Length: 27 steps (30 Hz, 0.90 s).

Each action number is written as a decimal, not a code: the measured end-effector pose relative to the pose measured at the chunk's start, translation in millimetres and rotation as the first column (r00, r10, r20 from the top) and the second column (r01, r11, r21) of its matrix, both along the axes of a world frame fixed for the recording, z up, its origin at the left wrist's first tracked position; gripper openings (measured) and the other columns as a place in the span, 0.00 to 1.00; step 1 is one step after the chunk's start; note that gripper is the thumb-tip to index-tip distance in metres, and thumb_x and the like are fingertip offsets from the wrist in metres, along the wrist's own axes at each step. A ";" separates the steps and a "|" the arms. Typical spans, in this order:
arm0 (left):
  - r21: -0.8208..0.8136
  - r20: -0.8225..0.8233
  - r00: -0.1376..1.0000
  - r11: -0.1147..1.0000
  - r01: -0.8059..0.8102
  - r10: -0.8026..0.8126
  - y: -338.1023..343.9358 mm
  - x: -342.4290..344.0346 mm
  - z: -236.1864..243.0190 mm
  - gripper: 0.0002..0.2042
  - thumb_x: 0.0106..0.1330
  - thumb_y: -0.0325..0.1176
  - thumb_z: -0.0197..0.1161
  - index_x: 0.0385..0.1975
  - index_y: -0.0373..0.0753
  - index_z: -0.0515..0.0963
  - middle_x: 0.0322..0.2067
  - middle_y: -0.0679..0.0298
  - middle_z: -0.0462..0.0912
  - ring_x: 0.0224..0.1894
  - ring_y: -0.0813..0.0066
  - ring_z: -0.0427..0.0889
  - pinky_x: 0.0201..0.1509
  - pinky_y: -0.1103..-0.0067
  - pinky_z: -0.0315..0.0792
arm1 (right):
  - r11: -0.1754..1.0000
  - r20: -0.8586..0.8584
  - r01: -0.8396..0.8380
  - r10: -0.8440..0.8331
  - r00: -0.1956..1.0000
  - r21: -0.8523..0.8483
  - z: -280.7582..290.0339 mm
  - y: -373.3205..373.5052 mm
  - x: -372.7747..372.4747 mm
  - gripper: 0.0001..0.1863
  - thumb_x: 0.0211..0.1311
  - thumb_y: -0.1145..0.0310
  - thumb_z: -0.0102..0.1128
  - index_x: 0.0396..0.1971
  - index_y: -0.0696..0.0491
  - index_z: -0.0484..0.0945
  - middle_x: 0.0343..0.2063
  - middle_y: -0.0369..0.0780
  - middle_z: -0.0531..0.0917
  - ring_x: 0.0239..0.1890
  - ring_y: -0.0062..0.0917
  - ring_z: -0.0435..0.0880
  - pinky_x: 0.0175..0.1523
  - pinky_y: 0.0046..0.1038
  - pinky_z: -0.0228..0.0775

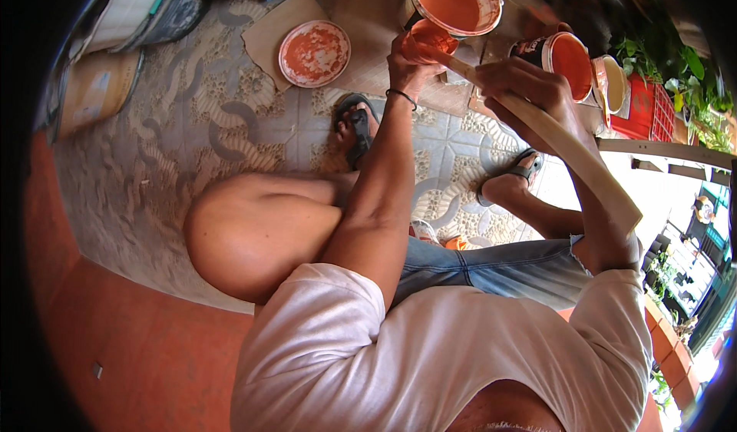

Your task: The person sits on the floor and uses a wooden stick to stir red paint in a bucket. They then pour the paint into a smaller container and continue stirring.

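Gripping left hand point(404, 65): it is holding the small cup point(430, 39) by its side, though some fingers are hiding from me
right hand point(531, 82): it is clasping the wooden stick point(577, 154) partway along, fingers curling over it
small cup: it is sitting in the left hand just beside the big bucket point(491, 6), orange coating its inside; I am not managing to tell whether the two are touching
wooden stick: it is slanting from the cup back along the right forearm; I am seeing its far end meeting the cup but cannot tell whether it is dipping in
big bucket: it is holding orange paint, pale smears showing round the inner wall
second bucket point(531, 49): it is standing near the right hand, its inside showing orange
beyond it: a cream container point(613, 85) and a red crate point(651, 113) are sitting toward the plants point(687, 67)
round disc point(315, 54): it is lying on cardboard point(262, 39), orange and whitish paint smearing its face
patterned floor point(253, 152): sandalled feet are resting on it
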<state>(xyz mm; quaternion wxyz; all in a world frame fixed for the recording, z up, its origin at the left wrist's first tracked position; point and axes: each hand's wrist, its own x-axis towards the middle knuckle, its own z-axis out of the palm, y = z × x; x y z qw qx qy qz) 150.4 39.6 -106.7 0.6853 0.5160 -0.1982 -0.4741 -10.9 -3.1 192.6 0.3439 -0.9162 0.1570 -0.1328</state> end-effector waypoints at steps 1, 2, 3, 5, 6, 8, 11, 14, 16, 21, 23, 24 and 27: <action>-0.002 0.043 0.999 1.000 -0.016 0.016 0.2 -0.5 -0.3 0.47 0.47 0.12 0.81 0.72 0.39 0.67 0.61 0.57 0.82 0.58 0.62 0.88 0.51 0.64 0.93 | 1.000 -0.023 0.011 -0.011 1.000 0.010 2.6 5.4 -3.7 0.09 0.61 0.83 0.78 0.38 0.61 0.85 0.45 0.48 0.91 0.49 0.41 0.94 0.51 0.36 0.87; -0.021 0.043 0.999 1.000 -0.010 0.011 0.8 -0.8 -0.5 0.47 0.48 0.11 0.80 0.72 0.39 0.67 0.61 0.57 0.82 0.59 0.61 0.88 0.52 0.64 0.93 | 1.000 -0.039 0.021 -0.020 0.999 0.014 8.4 9.3 -9.1 0.09 0.60 0.83 0.78 0.38 0.61 0.85 0.45 0.49 0.91 0.51 0.42 0.94 0.52 0.37 0.88; -0.042 0.042 0.999 0.999 -0.003 0.005 0.5 -0.8 -0.6 0.47 0.48 0.11 0.80 0.72 0.39 0.67 0.61 0.56 0.82 0.59 0.61 0.88 0.52 0.64 0.93 | 0.999 -0.060 0.031 -0.030 0.998 0.019 15.0 10.9 -14.0 0.09 0.60 0.83 0.77 0.37 0.61 0.85 0.45 0.49 0.91 0.52 0.42 0.94 0.52 0.37 0.88; -0.066 0.007 1.000 0.998 0.016 -0.015 0.0 -1.1 -0.6 0.47 0.48 0.10 0.79 0.72 0.39 0.67 0.61 0.56 0.82 0.60 0.60 0.88 0.53 0.64 0.93 | 1.000 -0.062 0.026 -0.025 0.998 0.008 29.9 11.7 -22.1 0.09 0.60 0.83 0.77 0.37 0.61 0.84 0.44 0.50 0.91 0.54 0.43 0.94 0.54 0.38 0.89; -0.065 -0.026 0.999 0.998 0.027 -0.028 0.1 -0.7 -0.6 0.47 0.49 0.10 0.79 0.72 0.38 0.67 0.61 0.56 0.82 0.60 0.60 0.88 0.54 0.64 0.93 | 1.000 -0.064 0.023 -0.022 0.998 0.006 37.5 11.6 -25.1 0.08 0.61 0.84 0.77 0.36 0.61 0.84 0.44 0.50 0.91 0.55 0.44 0.94 0.55 0.38 0.89; -0.063 -0.072 0.996 0.997 0.038 -0.043 0.1 -0.3 -0.1 0.47 0.49 0.10 0.79 0.72 0.38 0.67 0.61 0.55 0.83 0.60 0.59 0.88 0.55 0.65 0.93 | 0.999 -0.041 0.012 -0.011 0.999 0.033 50.8 9.3 -27.9 0.08 0.60 0.84 0.77 0.36 0.60 0.84 0.44 0.50 0.91 0.54 0.44 0.94 0.55 0.38 0.88; -0.047 -0.081 0.996 0.998 0.030 -0.034 0.0 0.7 0.5 0.47 0.49 0.10 0.79 0.72 0.39 0.67 0.61 0.55 0.83 0.60 0.60 0.89 0.56 0.65 0.93 | 0.999 -0.014 -0.037 0.037 0.999 0.017 66.4 1.9 -29.0 0.08 0.60 0.84 0.76 0.35 0.60 0.84 0.45 0.50 0.91 0.55 0.43 0.94 0.56 0.39 0.88; -0.037 -0.031 0.999 0.999 0.017 -0.018 -0.1 0.6 0.8 0.46 0.48 0.10 0.79 0.72 0.39 0.67 0.61 0.55 0.83 0.59 0.60 0.89 0.56 0.65 0.93 | 1.000 -0.008 -0.024 0.023 1.000 -0.017 63.1 -5.7 -23.2 0.08 0.61 0.84 0.76 0.35 0.61 0.84 0.45 0.51 0.91 0.55 0.44 0.93 0.57 0.39 0.87; -0.072 -0.004 1.000 0.997 0.020 -0.020 -0.4 0.1 1.0 0.47 0.48 0.10 0.80 0.72 0.39 0.68 0.61 0.55 0.83 0.60 0.60 0.89 0.55 0.66 0.93 | 0.990 0.013 -0.102 0.104 0.994 -0.102 42.5 -9.8 -12.0 0.07 0.62 0.83 0.76 0.35 0.61 0.84 0.44 0.51 0.91 0.55 0.45 0.93 0.56 0.39 0.88; -0.023 -0.020 1.000 1.000 -0.011 0.011 -1.3 -0.7 1.6 0.48 0.46 0.10 0.80 0.72 0.38 0.68 0.61 0.57 0.83 0.59 0.61 0.89 0.55 0.65 0.93 | 0.994 -0.062 -0.050 0.055 0.997 0.093 27.3 -3.3 -12.3 0.06 0.62 0.83 0.75 0.34 0.61 0.84 0.45 0.51 0.91 0.55 0.45 0.93 0.55 0.38 0.88; -0.016 -0.015 1.000 1.000 -0.005 0.005 -0.6 -0.5 0.7 0.48 0.45 0.09 0.81 0.72 0.38 0.68 0.61 0.57 0.84 0.59 0.62 0.89 0.56 0.66 0.93 | 0.992 -0.051 -0.043 0.050 0.997 0.122 34.6 1.0 -18.9 0.05 0.63 0.83 0.75 0.34 0.61 0.84 0.45 0.51 0.91 0.55 0.45 0.93 0.55 0.39 0.88; -0.013 -0.053 0.999 1.000 0.009 -0.010 -0.1 -0.1 0.1 0.48 0.45 0.10 0.81 0.72 0.38 0.69 0.60 0.57 0.84 0.58 0.62 0.89 0.56 0.66 0.93 | 0.991 -0.030 -0.044 0.049 0.998 0.126 39.6 3.1 -22.2 0.05 0.63 0.83 0.74 0.34 0.61 0.84 0.45 0.51 0.91 0.55 0.45 0.94 0.56 0.39 0.89; -0.083 -0.081 0.996 0.996 0.024 -0.030 -1.4 0.4 -1.7 0.48 0.43 0.10 0.82 0.71 0.39 0.71 0.60 0.58 0.84 0.58 0.62 0.89 0.55 0.67 0.93 | 0.993 -0.054 -0.018 0.025 0.998 0.118 56.2 6.5 -29.8 0.07 0.60 0.79 0.76 0.32 0.61 0.83 0.43 0.49 0.91 0.55 0.44 0.93 0.53 0.39 0.88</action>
